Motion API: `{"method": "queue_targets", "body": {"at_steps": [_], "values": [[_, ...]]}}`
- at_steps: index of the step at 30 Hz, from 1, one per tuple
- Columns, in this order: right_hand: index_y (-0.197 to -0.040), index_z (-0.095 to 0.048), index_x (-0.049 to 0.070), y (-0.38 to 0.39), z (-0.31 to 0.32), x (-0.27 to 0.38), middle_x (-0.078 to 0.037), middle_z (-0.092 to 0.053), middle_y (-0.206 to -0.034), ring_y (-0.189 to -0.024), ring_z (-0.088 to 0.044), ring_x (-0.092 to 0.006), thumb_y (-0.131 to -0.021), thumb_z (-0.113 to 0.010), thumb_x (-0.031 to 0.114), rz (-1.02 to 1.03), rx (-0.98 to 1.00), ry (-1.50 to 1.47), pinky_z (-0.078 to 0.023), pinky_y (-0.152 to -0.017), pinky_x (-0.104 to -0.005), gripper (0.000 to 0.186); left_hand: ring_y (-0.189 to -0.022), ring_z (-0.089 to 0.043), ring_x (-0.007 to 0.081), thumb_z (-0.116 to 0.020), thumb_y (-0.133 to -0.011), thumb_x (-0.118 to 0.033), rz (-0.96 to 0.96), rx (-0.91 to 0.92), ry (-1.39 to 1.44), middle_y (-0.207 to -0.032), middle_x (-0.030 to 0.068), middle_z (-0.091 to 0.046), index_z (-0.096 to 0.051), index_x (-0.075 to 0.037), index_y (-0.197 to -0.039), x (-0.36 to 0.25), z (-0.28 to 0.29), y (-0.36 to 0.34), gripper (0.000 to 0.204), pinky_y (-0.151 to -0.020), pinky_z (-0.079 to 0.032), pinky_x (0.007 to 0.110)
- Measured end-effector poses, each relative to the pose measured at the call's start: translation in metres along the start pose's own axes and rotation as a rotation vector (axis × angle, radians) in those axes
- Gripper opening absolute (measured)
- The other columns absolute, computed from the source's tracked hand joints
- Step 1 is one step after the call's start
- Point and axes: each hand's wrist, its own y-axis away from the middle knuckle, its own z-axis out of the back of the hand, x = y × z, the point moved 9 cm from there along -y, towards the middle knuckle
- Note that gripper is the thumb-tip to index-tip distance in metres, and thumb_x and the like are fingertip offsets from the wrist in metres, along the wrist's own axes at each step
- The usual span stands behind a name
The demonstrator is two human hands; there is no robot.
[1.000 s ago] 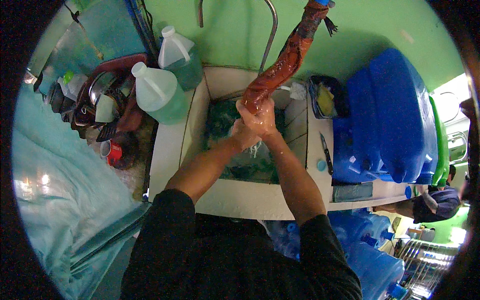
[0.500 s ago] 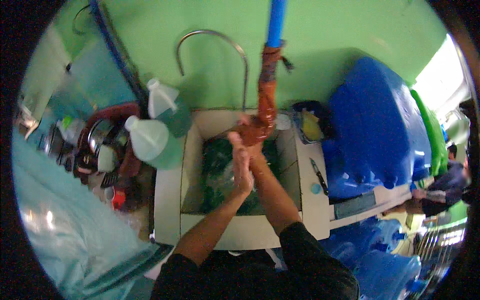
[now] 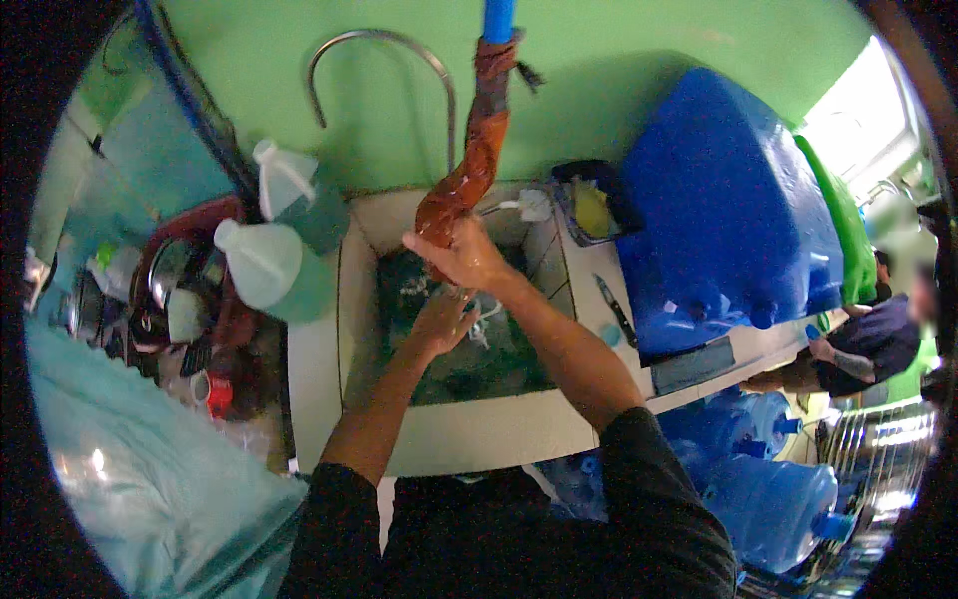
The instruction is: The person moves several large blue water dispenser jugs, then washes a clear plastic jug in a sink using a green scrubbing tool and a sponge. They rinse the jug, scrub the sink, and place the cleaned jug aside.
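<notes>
A blue pipe (image 3: 498,20) comes down the green wall and ends in a wet, orange-brown wrapped hose (image 3: 477,160), which bends left over the tiled sink (image 3: 439,399). My right hand (image 3: 472,258) is wrapped round the lower end of this hose, its thumb pointing left. Just below, my left hand (image 3: 442,324) is held under the outlet with fingers apart and nothing in it. Both hands look wet. Dark water (image 3: 499,364) lies in the basin beneath them, with a pale ripple or splash. The hose mouth is partly hidden by my right hand.
A curved metal tap (image 3: 382,36) rises behind the sink. On the left stand translucent jugs (image 3: 261,262) and a crate of dishes (image 3: 185,260). A knife (image 3: 617,309), a blue cap (image 3: 609,335) and a large blue container (image 3: 728,210) are right. Another person (image 3: 868,339) is far right.
My hands, pressed together under the hose before, have come apart. The right one has moved up onto the hose end, which now bends left; the left one is lower. The view has shifted slightly.
</notes>
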Motion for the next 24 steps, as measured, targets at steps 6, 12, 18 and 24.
{"method": "queue_targets", "body": {"at_steps": [6,12,18,24], "values": [[-0.085,-0.063,0.002,0.004,-0.014,0.031,-0.011,-0.065,-0.078,-0.073,-0.062,-0.0238,-0.091,-0.069,0.035,0.048,0.145,0.017,-0.05,-0.071,-0.0385,0.034,-0.121,-0.055,0.0406,-0.063,-0.088,-0.049,0.156,0.427,-0.08,-0.134,0.0228,-0.055,-0.047,-0.007,-0.138,0.017,-0.012,-0.003,0.068,-0.099,-0.046,0.05],[-0.085,-0.063,0.001,0.012,-0.009,0.036,-0.012,-0.065,-0.077,-0.074,-0.064,-0.0273,-0.092,-0.068,0.034,0.064,0.162,0.056,-0.05,-0.071,-0.0406,0.034,-0.112,-0.058,0.0416,-0.071,-0.082,-0.046,0.392,0.126,0.086,-0.124,0.0237,-0.058,-0.05,-0.006,-0.133,0.023,0.012,0.0,0.068,-0.094,-0.048,0.05],[-0.094,-0.063,0.002,0.018,0.0,0.038,-0.009,-0.064,-0.088,-0.08,-0.061,-0.0195,-0.091,-0.072,0.027,0.149,0.141,0.135,-0.05,-0.073,-0.0364,0.027,-0.105,-0.058,0.0428,-0.075,-0.08,-0.041,0.361,-0.107,0.256,-0.112,0.0221,-0.06,-0.053,-0.004,-0.129,0.017,-0.007,0.013,0.065,-0.092,-0.047,0.049],[-0.092,-0.063,0.003,0.017,-0.002,0.028,-0.007,-0.064,-0.074,-0.066,-0.062,-0.0178,-0.092,-0.071,0.028,0.087,0.179,0.167,-0.051,-0.065,-0.0344,0.027,-0.11,-0.057,0.0397,-0.075,-0.08,-0.039,0.253,-0.181,0.277,-0.115,0.0201,-0.06,-0.059,-0.003,-0.122,0.017,0.004,0.012,0.058,-0.095,-0.046,0.048]]}}
